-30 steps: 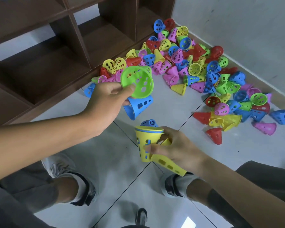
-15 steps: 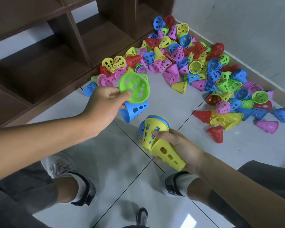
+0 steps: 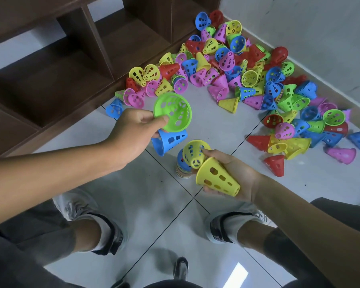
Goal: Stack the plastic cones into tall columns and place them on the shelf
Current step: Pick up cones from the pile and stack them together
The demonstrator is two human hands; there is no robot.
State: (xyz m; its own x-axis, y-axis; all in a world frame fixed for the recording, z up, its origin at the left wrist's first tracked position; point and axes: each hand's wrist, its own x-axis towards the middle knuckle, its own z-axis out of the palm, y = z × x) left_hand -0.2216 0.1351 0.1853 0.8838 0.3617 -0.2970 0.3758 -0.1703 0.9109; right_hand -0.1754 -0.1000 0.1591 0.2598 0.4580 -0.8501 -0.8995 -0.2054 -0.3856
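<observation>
pale floor tiles (image 3: 212,121) fill the frame, with a dark wooden shelf (image 3: 56,80) across the upper left and a grey wall at the upper right. a loose heap of plastic cones (image 3: 247,75) in blue, yellow, pink, green and red spreads from top centre down to the right edge.

the left hand (image 3: 133,134) at centre left pinches a green cone (image 3: 173,111) by its rim, wide mouth turned up toward the camera, while its lower fingers curl round a blue cone (image 3: 168,141) lying roughly level, tip pointing right. the right hand (image 3: 233,175), just below centre, grips two yellow cones – one at the fingertips (image 3: 195,152) and one lying on its side in the palm (image 3: 216,179), tip pointing to the lower right.

a short started column (image 3: 183,167) stands upright on the floor directly beneath the fingertip yellow cone – between the two hands, much nearer the right one. its axis is vertical, so my guess is that each held cone must be turned wide mouth down and lowered straight onto it, right hand first. no cones can be seen in the visible shelf bays.
</observation>
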